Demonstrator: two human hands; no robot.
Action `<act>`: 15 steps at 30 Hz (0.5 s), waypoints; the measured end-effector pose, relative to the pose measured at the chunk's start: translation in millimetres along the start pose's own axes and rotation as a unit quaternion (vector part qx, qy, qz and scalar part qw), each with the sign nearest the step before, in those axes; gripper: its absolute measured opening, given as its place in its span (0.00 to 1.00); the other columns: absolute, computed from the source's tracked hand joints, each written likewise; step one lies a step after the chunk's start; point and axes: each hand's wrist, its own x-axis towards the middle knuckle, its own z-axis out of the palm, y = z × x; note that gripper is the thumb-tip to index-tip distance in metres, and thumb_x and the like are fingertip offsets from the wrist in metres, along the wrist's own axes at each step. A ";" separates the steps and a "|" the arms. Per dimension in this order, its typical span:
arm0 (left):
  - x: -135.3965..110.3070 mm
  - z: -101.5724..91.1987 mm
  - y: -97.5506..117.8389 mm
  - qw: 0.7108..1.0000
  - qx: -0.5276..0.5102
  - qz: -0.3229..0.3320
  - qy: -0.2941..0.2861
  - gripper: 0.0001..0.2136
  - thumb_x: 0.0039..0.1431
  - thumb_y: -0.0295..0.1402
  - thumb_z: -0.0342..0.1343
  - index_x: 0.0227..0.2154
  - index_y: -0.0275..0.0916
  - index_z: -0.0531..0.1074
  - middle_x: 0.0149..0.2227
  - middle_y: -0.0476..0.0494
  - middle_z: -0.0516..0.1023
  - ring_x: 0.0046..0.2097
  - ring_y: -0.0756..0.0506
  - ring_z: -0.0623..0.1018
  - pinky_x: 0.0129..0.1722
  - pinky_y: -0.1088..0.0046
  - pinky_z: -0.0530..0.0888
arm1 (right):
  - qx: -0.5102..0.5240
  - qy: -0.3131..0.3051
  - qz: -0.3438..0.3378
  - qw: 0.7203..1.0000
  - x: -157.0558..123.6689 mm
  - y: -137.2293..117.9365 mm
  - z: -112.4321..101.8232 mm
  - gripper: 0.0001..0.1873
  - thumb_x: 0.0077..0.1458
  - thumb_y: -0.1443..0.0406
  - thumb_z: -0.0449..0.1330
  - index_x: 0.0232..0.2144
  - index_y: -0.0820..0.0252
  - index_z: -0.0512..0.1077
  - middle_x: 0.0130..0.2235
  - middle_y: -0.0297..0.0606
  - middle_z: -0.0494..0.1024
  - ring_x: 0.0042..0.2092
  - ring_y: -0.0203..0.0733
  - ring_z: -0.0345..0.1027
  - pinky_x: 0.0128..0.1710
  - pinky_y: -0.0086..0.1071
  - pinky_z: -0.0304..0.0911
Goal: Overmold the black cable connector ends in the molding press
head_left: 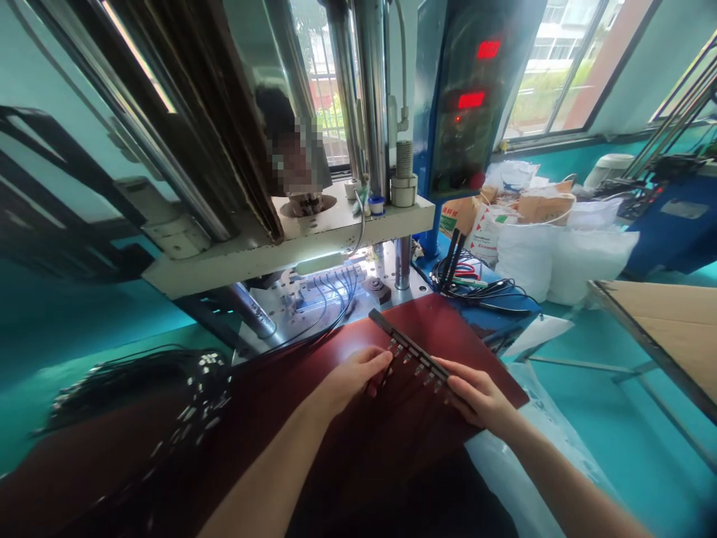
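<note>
A dark metal bar [411, 346] with several small shiny connectors along its lower edge is held slantwise above the red-brown tabletop [314, 366]. My right hand [476, 392] grips its lower right end, thumb on top and fingers beneath. At the bar's left part, my left hand [367, 372] pinches a small connector with a dark cable at thumb and forefinger; its other fingers are curled and partly hidden. On the left of the table lies a bundle of black cables [196, 381] with shiny ends.
Behind the table stands a press [291, 239] with chrome columns, a lit mould area [330, 288] and cables running out. A control box [464, 104] shows red digits. Tools and wires [464, 276] lie right of it. White sacks [526, 254] and a cardboard-topped table [666, 321] are further right.
</note>
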 end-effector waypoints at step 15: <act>8.8 7.5 -15.0 0.996 0.087 -0.023 0.012 0.08 0.43 0.35 0.57 0.22 0.35 0.67 0.21 0.49 0.71 0.21 0.53 0.68 0.19 0.79 0.60 | -0.017 0.015 -0.005 1.000 1.0 1.5 -0.3 0.30 0.50 0.51 0.59 0.52 0.60 0.67 0.22 0.32 0.68 0.17 0.25 0.46 0.15 0.22 0.41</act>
